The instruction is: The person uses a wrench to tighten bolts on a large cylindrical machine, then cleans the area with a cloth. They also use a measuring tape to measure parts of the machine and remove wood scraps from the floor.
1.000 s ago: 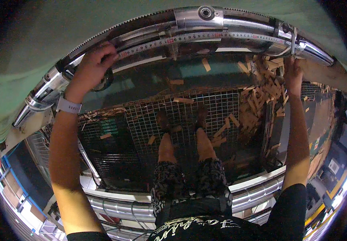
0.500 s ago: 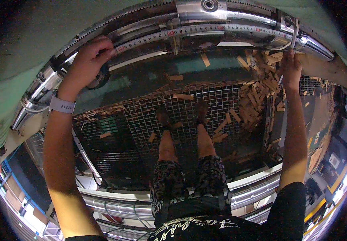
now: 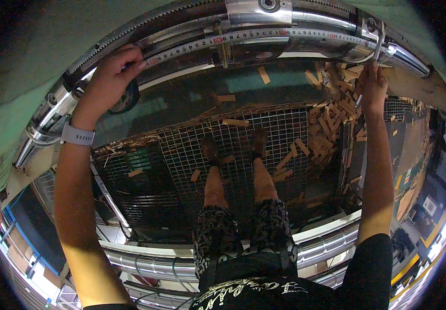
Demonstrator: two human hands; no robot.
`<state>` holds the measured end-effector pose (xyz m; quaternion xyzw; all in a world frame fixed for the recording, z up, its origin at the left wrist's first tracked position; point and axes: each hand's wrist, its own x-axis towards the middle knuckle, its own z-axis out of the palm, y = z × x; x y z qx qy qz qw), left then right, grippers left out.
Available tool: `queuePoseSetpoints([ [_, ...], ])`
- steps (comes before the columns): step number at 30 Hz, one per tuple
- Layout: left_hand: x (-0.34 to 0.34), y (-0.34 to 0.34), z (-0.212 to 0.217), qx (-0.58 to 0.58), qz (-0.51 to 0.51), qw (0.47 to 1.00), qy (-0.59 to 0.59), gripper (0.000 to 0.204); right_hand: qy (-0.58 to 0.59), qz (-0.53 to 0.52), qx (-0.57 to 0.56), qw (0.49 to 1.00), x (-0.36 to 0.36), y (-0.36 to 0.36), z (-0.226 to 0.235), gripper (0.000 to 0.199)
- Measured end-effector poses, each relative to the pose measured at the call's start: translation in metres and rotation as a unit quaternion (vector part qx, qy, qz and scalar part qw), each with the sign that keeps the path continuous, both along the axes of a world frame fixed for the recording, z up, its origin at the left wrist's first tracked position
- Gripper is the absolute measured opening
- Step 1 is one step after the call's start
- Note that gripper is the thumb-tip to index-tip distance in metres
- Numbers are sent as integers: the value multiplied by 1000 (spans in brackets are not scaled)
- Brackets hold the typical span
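Observation:
A white tape measure stretches along a polished steel shaft assembly at the top of the view. My left hand pinches the blade near its left end, fingers closed. Below that hand hangs a dark rounded object, possibly the tape's case, partly hidden. On the right, my right hand is closed around a slim silver metal tool, whose lower tip shows under the fingers. A pale narrow bar rises above those fingers across the shaft by the blade's far end; whether it belongs to the tool I cannot tell.
A toothed rack runs behind the shaft, beneath green machine panels. Below, a wire grid lies under my feet. Many flat brown strips are heaped on the right. Shiny rollers cross close to my body.
My left hand has shifted very slightly left and up, still on the tape. The silver tip under my right hand has tilted a little. The blade stays stretched along the shaft.

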<state>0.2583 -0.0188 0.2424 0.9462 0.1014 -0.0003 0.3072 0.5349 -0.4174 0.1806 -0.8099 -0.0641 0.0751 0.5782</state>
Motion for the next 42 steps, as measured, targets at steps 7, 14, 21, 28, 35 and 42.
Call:
queuePoseSetpoints([
  [7, 2, 1, 1, 12, 7, 999, 35, 15, -83, 45, 13, 995, 11, -6, -18, 30],
  [14, -1, -1, 2, -1, -3, 1000, -10, 14, 30, 2, 37, 999, -5, 5, 1, 27],
  [21, 0, 2, 1, 0, -22, 1000, -17, 13, -120, 133, -14, 984, 29, -25, -32, 26],
  [28, 0, 2, -2, 8, -6, 1000, -7, 14, -74, 100, 19, 992, 29, -25, -34, 24],
  [35, 3, -1, 4, 14, -3, 1000, -1, 14, -89, 101, -13, 991, 27, -26, -32, 24],
  [42, 2, 0, 2, -17, 0, 1000, -3, 13, -76, 116, 60, 989, 27, -26, -31, 25],
])
